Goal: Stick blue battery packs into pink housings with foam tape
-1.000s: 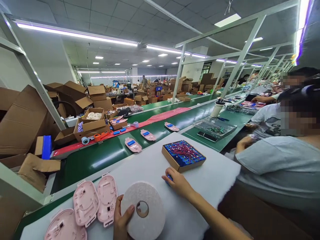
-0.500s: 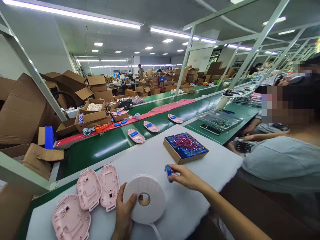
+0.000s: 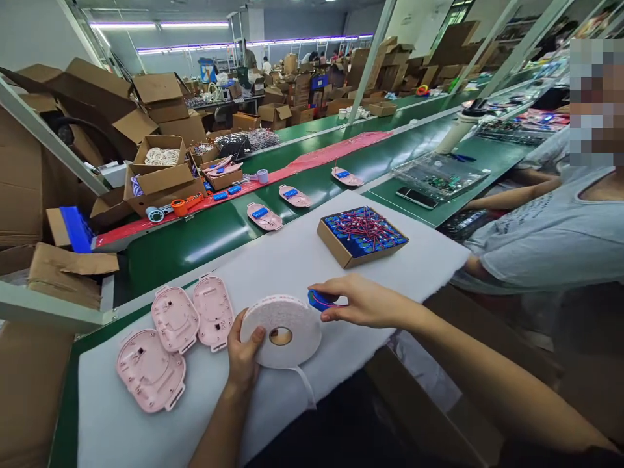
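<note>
Head view: left hand (image 3: 242, 356) wrapped round the rim of a tape roll (image 3: 281, 330), thumb laid across the face beside the core hole, roll stood up on edge on the white pad (image 3: 292, 260) of the bench. Loose tail of tape hanging off the bottom toward the near edge. Right hand (image 3: 363, 302) pinching a blue cell (image 3: 319, 300) between thumb and fingertips, closed tight on it, held just beside the top of the roll, touching or nearly so; hard to tell which.

Probably foam tape: light, soft at the rim, squashable, sticky wherever the liner is peeled. Best held by the flat faces or through the core, not by squeezing the edge. Cell likely small, hard, smooth and a bit slick, with thin red leads that could snag; better gripped on the body, never by the wires.

Three pink shells (image 3: 175, 318) lying left of the roll. Box (image 3: 361, 235) of more cells with red wires farther back on the pad. Green belt (image 3: 209, 227) beyond, carrying shells fitted with cells. Another person's arm and sleeve at right.
</note>
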`<action>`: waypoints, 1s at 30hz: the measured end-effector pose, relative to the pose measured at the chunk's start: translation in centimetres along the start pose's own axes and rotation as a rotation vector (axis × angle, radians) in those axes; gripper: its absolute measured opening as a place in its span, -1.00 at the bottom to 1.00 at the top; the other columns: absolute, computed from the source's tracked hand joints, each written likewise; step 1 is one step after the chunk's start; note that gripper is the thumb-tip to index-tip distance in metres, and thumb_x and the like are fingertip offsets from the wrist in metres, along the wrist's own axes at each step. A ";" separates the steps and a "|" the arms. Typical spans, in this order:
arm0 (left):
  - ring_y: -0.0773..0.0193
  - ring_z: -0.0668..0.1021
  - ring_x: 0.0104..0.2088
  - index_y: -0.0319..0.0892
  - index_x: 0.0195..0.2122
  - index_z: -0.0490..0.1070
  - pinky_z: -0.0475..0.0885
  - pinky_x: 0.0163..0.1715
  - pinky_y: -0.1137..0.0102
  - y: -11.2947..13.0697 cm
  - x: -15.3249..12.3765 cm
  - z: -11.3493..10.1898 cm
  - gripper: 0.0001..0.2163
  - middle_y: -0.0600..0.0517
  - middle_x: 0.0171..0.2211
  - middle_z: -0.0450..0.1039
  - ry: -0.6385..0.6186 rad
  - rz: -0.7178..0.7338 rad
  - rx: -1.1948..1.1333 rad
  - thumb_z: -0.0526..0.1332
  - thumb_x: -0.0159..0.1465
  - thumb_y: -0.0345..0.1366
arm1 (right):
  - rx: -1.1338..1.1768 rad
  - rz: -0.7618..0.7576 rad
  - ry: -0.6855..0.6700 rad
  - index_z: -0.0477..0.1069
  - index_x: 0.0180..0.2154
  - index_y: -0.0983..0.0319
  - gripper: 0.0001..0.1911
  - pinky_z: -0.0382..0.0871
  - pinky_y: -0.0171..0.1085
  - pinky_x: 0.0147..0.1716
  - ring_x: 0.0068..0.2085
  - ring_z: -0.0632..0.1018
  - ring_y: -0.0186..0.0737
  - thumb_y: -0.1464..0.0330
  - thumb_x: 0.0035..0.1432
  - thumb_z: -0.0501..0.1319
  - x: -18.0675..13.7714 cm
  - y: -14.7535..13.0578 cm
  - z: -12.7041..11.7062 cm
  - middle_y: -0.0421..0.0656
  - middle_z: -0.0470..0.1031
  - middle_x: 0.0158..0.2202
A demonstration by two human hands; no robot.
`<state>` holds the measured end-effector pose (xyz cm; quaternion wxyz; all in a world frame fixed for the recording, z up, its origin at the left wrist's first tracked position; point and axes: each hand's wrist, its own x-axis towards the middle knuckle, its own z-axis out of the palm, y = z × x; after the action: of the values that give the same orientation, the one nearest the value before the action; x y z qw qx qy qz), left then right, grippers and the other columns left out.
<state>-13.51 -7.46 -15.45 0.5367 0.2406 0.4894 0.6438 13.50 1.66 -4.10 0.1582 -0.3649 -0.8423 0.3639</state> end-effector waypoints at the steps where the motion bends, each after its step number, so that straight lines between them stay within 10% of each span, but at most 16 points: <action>1: 0.16 0.58 -0.26 -0.19 -0.09 0.54 0.52 -0.17 0.32 0.0 0.0 0.0 -0.38 -0.01 -0.24 0.56 -0.002 -0.002 -0.005 0.62 -0.12 0.01 | -0.001 -0.003 -0.002 0.62 0.10 0.14 -0.51 0.43 -0.23 -0.10 -0.14 0.63 -0.04 0.08 0.19 0.45 0.0 0.1 0.3 -0.13 0.68 -0.11; 10: 0.17 0.59 -0.25 -0.18 -0.06 0.51 0.52 -0.21 0.36 0.3 -0.8 0.7 -0.41 -0.02 -0.24 0.57 0.019 0.057 -0.014 0.60 -0.05 -0.02 | 0.495 0.148 0.072 0.60 0.10 0.21 -0.42 0.59 -0.06 -0.02 -0.08 0.65 0.02 0.07 0.11 0.48 -0.4 1.5 4.2 -0.05 0.67 -0.06; 17: 0.02 0.64 -0.17 -0.19 -0.03 0.49 0.54 -0.12 0.25 0.6 -0.6 0.7 -0.36 -0.12 -0.16 0.62 -0.125 0.107 0.063 0.62 -0.08 -0.03 | 0.852 0.200 0.540 0.56 0.08 0.19 -0.30 0.59 0.04 -0.03 -0.05 0.66 0.10 -0.10 0.04 0.50 -0.6 4.9 11.2 0.07 0.66 -0.02; 20: 0.09 0.62 -0.28 -0.19 -0.01 0.47 0.52 -0.20 0.26 0.2 -0.9 -0.2 -0.42 -0.07 -0.26 0.61 -0.260 0.034 0.148 0.58 0.02 -0.05 | 0.834 0.192 0.694 0.59 0.01 0.12 -0.41 0.56 0.17 0.03 -0.02 0.66 0.18 -0.05 0.04 0.52 -1.3 4.9 9.0 0.04 0.67 -0.06; 25: 0.21 0.61 -0.34 -0.18 -0.10 0.42 0.45 -0.32 0.40 -1.9 -1.4 -1.7 -0.41 0.02 -0.32 0.60 -0.578 -0.013 0.084 0.64 -0.10 -0.20 | 0.710 -0.215 1.374 0.61 -0.11 -0.09 -0.77 0.49 0.07 0.20 0.24 0.53 0.07 0.10 0.18 0.44 1.9 3.6 -0.8 -0.19 0.56 0.16; 30: 0.19 0.62 -0.49 -0.11 -0.06 0.28 0.45 -0.44 0.39 -3.1 -0.9 -2.5 -0.31 0.07 -0.42 0.59 -0.638 0.003 -0.230 0.64 -0.08 -0.05 | 0.427 -0.180 0.711 0.60 0.04 0.07 -0.58 0.62 -0.02 -0.02 -0.07 0.68 -0.01 0.20 0.14 0.49 10.0 0.0 4.1 -0.12 0.66 -0.01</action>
<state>-13.95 -9.44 -19.00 0.6855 0.3684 0.2208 0.5879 4.47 6.94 -6.88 0.5422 -0.3516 -0.6695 0.3663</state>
